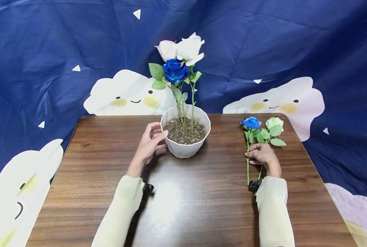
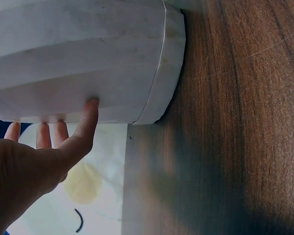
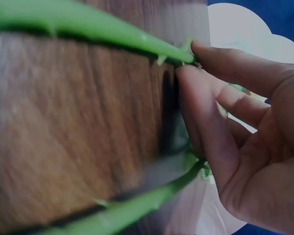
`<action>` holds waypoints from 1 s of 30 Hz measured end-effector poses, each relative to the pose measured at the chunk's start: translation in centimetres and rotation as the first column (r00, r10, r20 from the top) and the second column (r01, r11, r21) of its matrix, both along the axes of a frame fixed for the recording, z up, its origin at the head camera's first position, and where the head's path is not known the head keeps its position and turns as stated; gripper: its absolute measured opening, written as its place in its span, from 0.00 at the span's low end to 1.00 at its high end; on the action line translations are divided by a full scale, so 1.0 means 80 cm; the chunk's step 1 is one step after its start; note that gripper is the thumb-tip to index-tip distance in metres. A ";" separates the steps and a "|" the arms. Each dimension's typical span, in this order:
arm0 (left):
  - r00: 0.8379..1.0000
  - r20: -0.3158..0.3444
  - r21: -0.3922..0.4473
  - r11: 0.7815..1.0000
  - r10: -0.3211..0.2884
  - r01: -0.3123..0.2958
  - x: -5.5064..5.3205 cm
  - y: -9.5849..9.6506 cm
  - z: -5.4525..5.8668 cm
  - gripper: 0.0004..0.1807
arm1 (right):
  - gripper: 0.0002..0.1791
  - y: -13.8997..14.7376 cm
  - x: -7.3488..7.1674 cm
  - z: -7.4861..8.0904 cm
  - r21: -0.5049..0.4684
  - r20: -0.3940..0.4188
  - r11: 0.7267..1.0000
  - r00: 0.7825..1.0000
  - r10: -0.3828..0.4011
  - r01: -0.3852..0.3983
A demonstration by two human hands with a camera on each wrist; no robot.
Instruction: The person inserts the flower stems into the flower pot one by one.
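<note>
Pink, white and blue roses [image 1: 175,70] stand in faceted white pot [image 1: 184,150], spread left hand [image 1: 150,141] touching; seemingly left: greenish-white rose [image 1: 274,122], loose blue rose [image 1: 250,122] pinched by right hand [image 1: 263,155]

pot [image 1: 183,151] on table [image 1: 202,212] | flower trio [image 1: 175,71] in pot's soil [image 1: 178,134] — flower pair [image 1: 250,123] right of pot | backdrop [image 1: 263,44] — behind table

Blue rose [image 1: 250,122] — stem [image 1: 248,173] pinched, right of upright white pot [image 1: 184,150].

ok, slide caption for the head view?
Left hand touches the white pot; right hand pinches a blue rose's stem.
</note>
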State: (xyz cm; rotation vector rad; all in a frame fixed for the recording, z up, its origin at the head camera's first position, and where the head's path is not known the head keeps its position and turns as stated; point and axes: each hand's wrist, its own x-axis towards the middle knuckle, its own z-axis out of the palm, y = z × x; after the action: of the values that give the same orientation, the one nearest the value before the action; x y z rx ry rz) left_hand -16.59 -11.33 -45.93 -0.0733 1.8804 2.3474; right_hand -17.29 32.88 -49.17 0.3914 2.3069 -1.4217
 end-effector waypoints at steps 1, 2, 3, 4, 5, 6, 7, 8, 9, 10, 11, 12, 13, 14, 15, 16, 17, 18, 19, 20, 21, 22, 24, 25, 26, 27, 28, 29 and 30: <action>1.000 0.001 0.000 1.000 -0.001 0.001 0.000 0.000 0.000 0.29 | 0.22 0.000 0.000 -0.001 -0.017 -0.002 1.000 1.000 -0.007 0.007; 1.000 0.002 0.001 1.000 -0.001 0.001 0.000 0.000 0.000 0.29 | 0.22 0.000 0.000 -0.002 -0.033 -0.006 0.999 1.000 -0.017 0.017; 1.000 0.002 0.001 1.000 -0.001 0.001 0.000 0.000 0.000 0.29 | 0.23 0.001 0.000 -0.002 -0.051 -0.012 0.998 1.000 -0.025 0.024; 1.000 0.003 0.002 1.000 -0.001 0.001 0.000 0.000 0.000 0.29 | 0.23 0.001 0.000 -0.003 -0.069 -0.018 0.997 0.999 -0.033 0.032; 1.000 0.003 0.002 1.000 -0.001 0.001 0.000 0.000 0.000 0.29 | 0.24 0.002 0.000 -0.003 -0.089 -0.026 0.995 0.999 -0.040 0.038; 1.000 0.004 0.002 1.000 0.000 0.000 0.000 0.000 0.000 0.29 | 0.25 0.002 0.000 -0.003 -0.111 -0.036 0.993 0.998 -0.049 0.045; 1.000 0.003 0.001 1.000 0.000 0.000 0.000 0.000 0.000 0.29 | 0.26 0.003 0.001 -0.003 -0.132 -0.044 0.990 0.997 -0.057 0.051; 1.000 0.003 0.001 1.000 0.000 0.000 0.000 0.000 0.000 0.29 | 0.27 0.003 0.001 -0.003 -0.153 -0.051 0.986 0.996 -0.067 0.059; 1.000 0.003 0.002 1.000 -0.001 0.000 0.000 0.000 0.000 0.29 | 0.28 0.004 0.001 -0.003 -0.184 -0.056 0.980 0.995 -0.081 0.069; 1.000 0.002 0.004 1.000 -0.001 0.001 0.000 0.000 0.000 0.29 | 0.28 0.004 0.001 -0.003 -0.222 -0.058 0.972 0.994 -0.097 0.081; 1.000 0.001 0.004 1.000 -0.001 0.001 -0.001 0.000 -0.001 0.29 | 0.29 0.004 0.001 -0.002 -0.262 -0.057 0.960 0.992 -0.114 0.095; 1.000 0.000 0.004 1.000 -0.001 0.001 -0.001 0.000 -0.001 0.29 | 0.29 0.004 0.000 -0.001 -0.303 -0.054 0.946 0.990 -0.133 0.111; 1.000 -0.001 0.005 1.000 -0.001 0.001 -0.001 -0.001 -0.002 0.29 | 0.28 0.004 0.000 0.000 -0.341 -0.048 0.931 0.987 -0.153 0.128; 1.000 -0.001 0.005 1.000 -0.001 0.001 -0.002 -0.001 -0.002 0.29 | 0.28 0.004 -0.001 0.001 -0.381 -0.041 0.913 0.984 -0.175 0.147; 1.000 -0.002 0.005 1.000 -0.002 0.002 -0.001 -0.001 -0.002 0.29 | 0.27 0.004 -0.002 0.002 -0.417 -0.032 0.894 0.980 -0.194 0.164; 1.000 -0.003 0.005 1.000 -0.001 0.001 -0.001 -0.001 -0.002 0.29 | 0.27 0.003 -0.003 0.003 -0.444 -0.026 0.878 0.977 -0.210 0.177; 1.000 -0.004 0.005 1.000 -0.001 0.001 -0.002 -0.001 -0.002 0.29 | 0.26 0.002 -0.004 0.004 -0.466 -0.022 0.865 0.975 -0.222 0.187; 1.000 -0.003 0.006 1.000 0.001 -0.001 -0.001 -0.001 -0.002 0.29 | 0.24 0.001 -0.004 0.005 -0.485 -0.019 0.852 0.972 -0.235 0.196; 1.000 -0.003 0.005 1.000 0.001 -0.001 -0.001 -0.001 -0.002 0.29 | 0.23 0.000 -0.005 0.006 -0.504 -0.018 0.839 0.969 -0.246 0.204; 1.000 -0.003 0.006 1.000 0.002 -0.002 -0.001 0.000 -0.002 0.29 | 0.22 -0.001 -0.006 0.007 -0.522 -0.016 0.826 0.967 -0.256 0.210; 1.000 -0.003 0.007 1.000 0.003 -0.003 -0.001 0.000 -0.002 0.29 | 0.22 -0.002 -0.006 0.008 -0.537 -0.017 0.816 0.965 -0.262 0.212; 1.000 -0.002 0.008 1.000 0.003 -0.003 -0.002 0.000 -0.002 0.29 | 0.21 -0.003 -0.006 0.008 -0.553 -0.021 0.806 0.963 -0.269 0.213; 1.000 0.000 0.009 1.000 0.003 -0.003 -0.001 0.000 -0.002 0.29 | 0.19 -0.006 -0.007 0.009 -0.585 -0.029 0.783 0.959 -0.281 0.212; 1.000 0.000 0.010 1.000 0.002 -0.002 -0.001 0.000 -0.002 0.29 | 0.18 -0.007 -0.007 0.010 -0.600 -0.034 0.772 0.958 -0.285 0.208; 1.000 0.000 0.011 1.000 0.002 -0.002 -0.001 0.000 -0.002 0.29 | 0.17 -0.009 -0.007 0.010 -0.613 -0.042 0.763 0.956 -0.289 0.204; 1.000 0.001 0.010 1.000 0.002 -0.002 -0.001 0.000 -0.002 0.29 | 0.16 -0.010 -0.008 0.011 -0.627 -0.049 0.753 0.955 -0.294 0.199; 1.000 0.001 0.010 1.000 0.002 -0.002 -0.001 0.000 -0.002 0.29 | 0.15 -0.012 -0.008 0.011 -0.638 -0.059 0.745 0.952 -0.299 0.194; 1.000 0.000 0.010 1.000 0.002 -0.002 -0.001 0.000 -0.002 0.29 | 0.14 -0.014 -0.009 0.011 -0.650 -0.069 0.736 0.950 -0.305 0.189; 1.000 0.000 0.010 1.000 0.001 -0.001 -0.001 -0.001 -0.002 0.28 | 0.12 -0.016 -0.010 0.012 -0.663 -0.078 0.726 0.947 -0.312 0.184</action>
State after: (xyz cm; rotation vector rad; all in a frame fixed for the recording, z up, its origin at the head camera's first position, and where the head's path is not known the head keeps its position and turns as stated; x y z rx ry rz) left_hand -16.69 -11.37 -46.08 -0.0729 1.8692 2.3576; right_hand -18.05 31.58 -48.20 0.3686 1.7466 -2.3654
